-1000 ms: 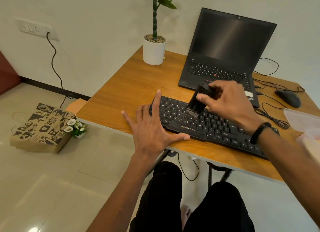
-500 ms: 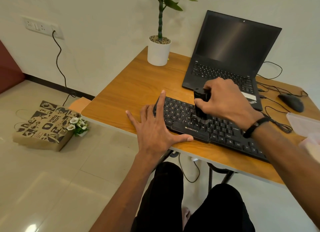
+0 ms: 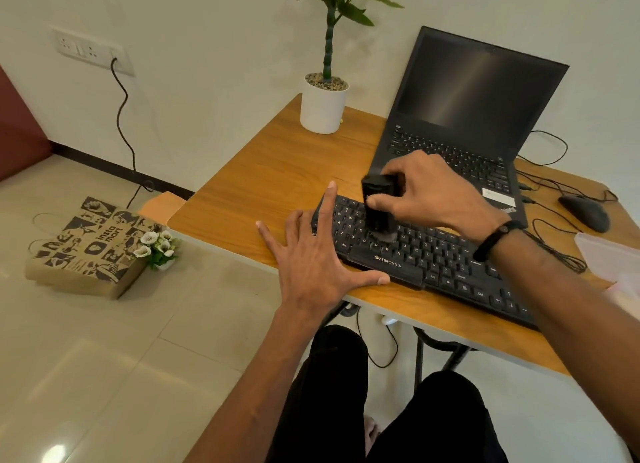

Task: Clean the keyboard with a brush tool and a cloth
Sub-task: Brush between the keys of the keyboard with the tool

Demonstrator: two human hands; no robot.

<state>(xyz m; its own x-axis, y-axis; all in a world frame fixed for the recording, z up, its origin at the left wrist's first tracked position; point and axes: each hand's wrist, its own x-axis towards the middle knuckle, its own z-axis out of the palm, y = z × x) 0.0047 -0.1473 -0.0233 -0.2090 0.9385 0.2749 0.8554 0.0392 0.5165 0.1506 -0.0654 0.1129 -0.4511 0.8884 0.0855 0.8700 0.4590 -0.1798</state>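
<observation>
The right hand [image 3: 433,196] has swept the brush [image 3: 377,206] leftward over the keyboard [image 3: 433,258].

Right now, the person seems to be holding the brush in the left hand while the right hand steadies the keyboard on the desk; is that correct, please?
Not quite: the hands are swapped. In the head view, the right hand holds the brush, its bristles down on the keys, while the left hand lies flat with spread fingers, steadying the keyboard at its left end on the desk.
</observation>
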